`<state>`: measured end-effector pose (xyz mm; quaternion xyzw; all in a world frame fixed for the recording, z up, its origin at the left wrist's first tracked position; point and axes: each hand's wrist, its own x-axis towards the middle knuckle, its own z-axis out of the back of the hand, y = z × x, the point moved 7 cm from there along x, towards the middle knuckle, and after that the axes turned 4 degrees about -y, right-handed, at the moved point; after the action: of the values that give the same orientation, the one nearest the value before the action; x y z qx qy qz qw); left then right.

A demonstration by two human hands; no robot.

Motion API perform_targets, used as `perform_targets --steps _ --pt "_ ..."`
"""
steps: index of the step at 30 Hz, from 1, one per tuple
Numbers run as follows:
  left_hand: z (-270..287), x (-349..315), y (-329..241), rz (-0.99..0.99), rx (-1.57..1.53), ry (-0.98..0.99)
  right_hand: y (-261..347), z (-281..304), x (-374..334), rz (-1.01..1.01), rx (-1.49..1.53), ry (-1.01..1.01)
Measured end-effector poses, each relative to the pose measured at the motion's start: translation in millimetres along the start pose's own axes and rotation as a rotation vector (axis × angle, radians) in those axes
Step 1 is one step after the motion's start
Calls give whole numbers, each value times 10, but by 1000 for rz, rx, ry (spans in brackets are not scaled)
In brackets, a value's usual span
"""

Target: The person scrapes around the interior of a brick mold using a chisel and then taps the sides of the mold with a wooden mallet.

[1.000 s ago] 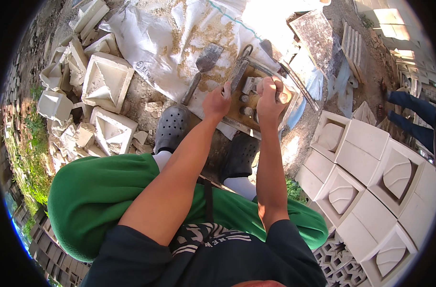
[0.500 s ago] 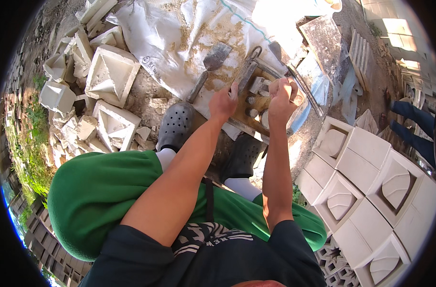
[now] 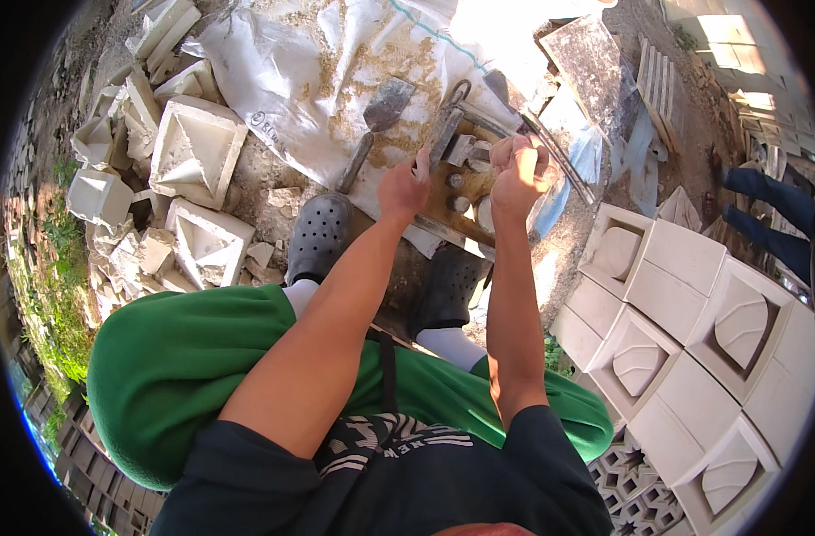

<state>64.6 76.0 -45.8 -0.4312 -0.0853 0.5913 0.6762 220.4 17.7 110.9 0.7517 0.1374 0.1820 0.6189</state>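
Observation:
Between my feet lies a rectangular mould frame [image 3: 441, 136] with metal edges, a yellowish-brown base and several small round and blocky pieces inside. My left hand [image 3: 404, 189] is closed at the frame's left side, its thumb lying along the edge. Over the frame's right part, my right hand [image 3: 518, 179] is closed in a fist; what it grips is hidden by the fingers. A trowel [image 3: 389, 104] rests on a white sheet [image 3: 287, 67] beyond my left hand. Another trowel-like blade [image 3: 504, 89] lies past the frame's far right corner, next to a long metal bar [image 3: 564, 161].
Broken pale cast blocks [image 3: 197, 152] are heaped on the left. Stacked pale hollow blocks [image 3: 675, 277] stand at the right. My grey clogs [image 3: 320, 234] flank the frame's near side. A flat board [image 3: 586, 67] leans at the far right, and another person's legs [image 3: 769, 210] show beyond.
The whole scene has shifted slightly left in view. My left hand stays at the frame's edge, and my right fist stays over its right part, with a slightly changed angle.

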Motion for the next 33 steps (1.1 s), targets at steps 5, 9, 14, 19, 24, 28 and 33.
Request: perform_targets --steps 5,9,14,19,24,28,33 --pt "19 -47 -33 -13 7 -27 166 157 -105 78 147 21" --pt "22 1 -14 -19 -27 -31 180 96 -193 -48 17 60" --pt "-1 -5 -24 -19 -9 -32 171 186 -160 88 46 7" --pt "7 6 -14 -17 21 -62 140 136 -148 70 9 -1" --pt "24 7 -43 -37 -1 -70 105 110 40 28 93 19" --pt "-25 -21 -11 -5 63 -10 -51 117 93 -97 42 18" --pt "-17 -22 11 0 72 2 88 159 48 52 180 -13"
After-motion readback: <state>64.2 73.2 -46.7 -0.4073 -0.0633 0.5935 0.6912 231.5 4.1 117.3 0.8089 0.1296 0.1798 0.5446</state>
